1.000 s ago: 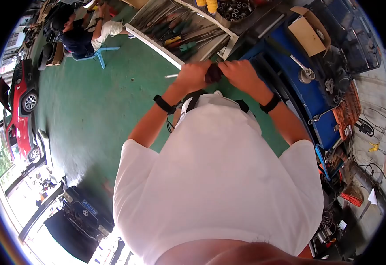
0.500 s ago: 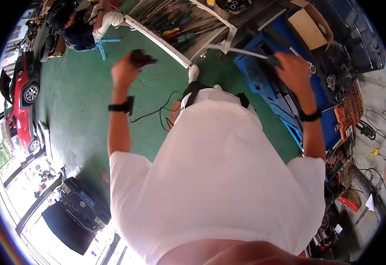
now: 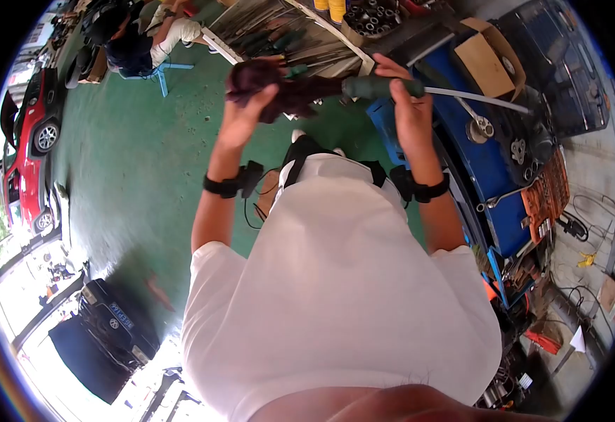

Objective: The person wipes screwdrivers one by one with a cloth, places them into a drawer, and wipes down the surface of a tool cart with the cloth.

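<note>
A dark maroon cloth [image 3: 254, 88] is bunched in my left hand [image 3: 245, 119], and its loose end reaches right to the butt of a dark green handle. My right hand [image 3: 413, 116] holds that screwdriver-like tool [image 3: 381, 87] by the handle, with thumb and fingers on either side. The tool's long, pale metal shaft points right, over the blue surface. Both hands are raised in front of me, a little apart, and the cloth appears to touch the handle's end.
An open drawer [image 3: 314, 56] of long tools lies ahead. On the right, a blue workbench [image 3: 508, 225] bears a cardboard box [image 3: 487, 65], a ratchet [image 3: 477, 126] and an orange socket tray [image 3: 548, 200]. A person [image 3: 135, 46] sits at upper left; cars stand at left.
Half a second ago my hands were wide apart; they have come together, cloth meeting the handle. The tool's shaft, which pointed left, now points right.
</note>
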The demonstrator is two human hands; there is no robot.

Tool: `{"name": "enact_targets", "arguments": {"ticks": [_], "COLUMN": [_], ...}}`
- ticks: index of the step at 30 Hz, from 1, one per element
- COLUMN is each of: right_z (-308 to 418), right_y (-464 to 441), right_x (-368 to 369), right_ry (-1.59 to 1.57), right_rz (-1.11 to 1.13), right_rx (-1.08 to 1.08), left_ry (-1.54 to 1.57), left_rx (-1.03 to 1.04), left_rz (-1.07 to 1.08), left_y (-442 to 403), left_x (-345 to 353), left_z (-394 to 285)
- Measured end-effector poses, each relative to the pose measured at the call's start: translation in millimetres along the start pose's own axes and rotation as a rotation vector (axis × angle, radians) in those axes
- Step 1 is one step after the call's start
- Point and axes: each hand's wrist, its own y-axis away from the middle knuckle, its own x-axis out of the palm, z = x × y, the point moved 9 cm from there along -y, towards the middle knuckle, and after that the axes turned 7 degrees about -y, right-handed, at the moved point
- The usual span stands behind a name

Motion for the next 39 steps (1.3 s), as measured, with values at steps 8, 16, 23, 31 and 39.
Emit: {"name": "enact_targets", "arguments": {"ticks": [8,16,23,31,39], "right_z": [-8.6,5.5,1.0,-40.9,-62.7], "right_y": [-11.1,-17.3,-7.3,23.2,24.1], "right_x": [78.5,151.2,226.3,251.3,240.7], "right_ry": [0.153,0.948,0.382,0.131,-0.116], "right_rz": [0.172,0.49,0.81,0.586,0.206], "right_rx": [-0.129,-0.386,-0.155,0.247,0.308], "left_ry": [-0.09,0.062,0.095,0.638,0.361], "left_rx": [0.062,-0.193,-0.236,0.19,0.381], "left_rz": [0.35,0.321,0.037,-0.201,-0.414], "left_y": [-1.0,23.7,59.3,66.6,88.8], "left_x": [81.3,33.0,-37.4,-74.8,-88.6], "left_z": [-22.7,1.9,15.0,-46.7,-33.2]}}
